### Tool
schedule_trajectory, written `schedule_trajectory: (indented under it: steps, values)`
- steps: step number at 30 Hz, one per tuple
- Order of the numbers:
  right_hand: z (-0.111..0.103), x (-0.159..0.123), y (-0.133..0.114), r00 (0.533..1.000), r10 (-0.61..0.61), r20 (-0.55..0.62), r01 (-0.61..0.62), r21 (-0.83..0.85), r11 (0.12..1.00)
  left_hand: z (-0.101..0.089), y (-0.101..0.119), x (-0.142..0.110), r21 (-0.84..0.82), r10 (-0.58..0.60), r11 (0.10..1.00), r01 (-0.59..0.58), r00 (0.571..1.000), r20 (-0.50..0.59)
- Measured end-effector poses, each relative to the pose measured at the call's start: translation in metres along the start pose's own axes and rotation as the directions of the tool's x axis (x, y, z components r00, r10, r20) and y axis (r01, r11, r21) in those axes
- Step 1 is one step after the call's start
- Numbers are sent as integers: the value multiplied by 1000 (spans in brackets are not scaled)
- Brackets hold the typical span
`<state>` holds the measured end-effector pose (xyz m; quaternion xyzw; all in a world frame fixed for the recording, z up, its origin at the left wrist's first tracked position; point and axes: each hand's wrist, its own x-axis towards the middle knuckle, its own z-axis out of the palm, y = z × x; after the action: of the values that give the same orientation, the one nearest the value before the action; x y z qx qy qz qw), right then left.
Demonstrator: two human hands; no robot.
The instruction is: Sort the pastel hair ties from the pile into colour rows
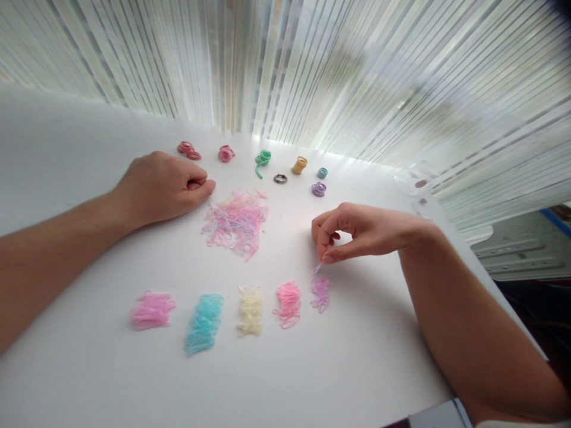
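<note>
My right hand (352,233) pinches a small lilac rubber band (316,268) between thumb and forefinger. It hangs just above a little pile of lilac bands (320,294). My left hand (165,184) rests on the table, its fingers curled into a fist; whether anything is inside is hidden. Close by its thumb lies a loose heap of mixed pastel bands (236,223). Along the near side run sorted piles: pink-violet bands (153,310), turquoise bands (205,324), cream bands (250,311) and pink bands (288,304).
At the back of the white table (357,368) sit coiled hair ties: red (188,150), pink (226,153), green (263,158), yellow (299,165), blue (322,172) and purple (318,189). A multicoloured ring (281,178) lies among them. String curtains (250,65) hang behind, with clear plastic containers (414,175) at right.
</note>
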<state>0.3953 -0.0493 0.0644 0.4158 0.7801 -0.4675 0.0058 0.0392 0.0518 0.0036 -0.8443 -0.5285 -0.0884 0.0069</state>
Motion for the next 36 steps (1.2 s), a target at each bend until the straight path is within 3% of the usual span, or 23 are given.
schedule_trajectory:
  steps: [13,22,30,36]
  values:
    - [7,-2,-16,987,11,161,1,-72,997,2,-2,3,52,-15,999,15,1000,4]
    - [11,2,-16,983,43,180,-24,-103,994,3,-6,3,27,10,1000,-9,999,-43]
    - [8,-3,-14,987,59,150,-43,-105,994,4,-4,3,35,-3,999,4,1000,-21]
    - [6,-3,-13,1000,-6,-4,6,-45,999,0,-1,-1,1,-3,1000,3,1000,8]
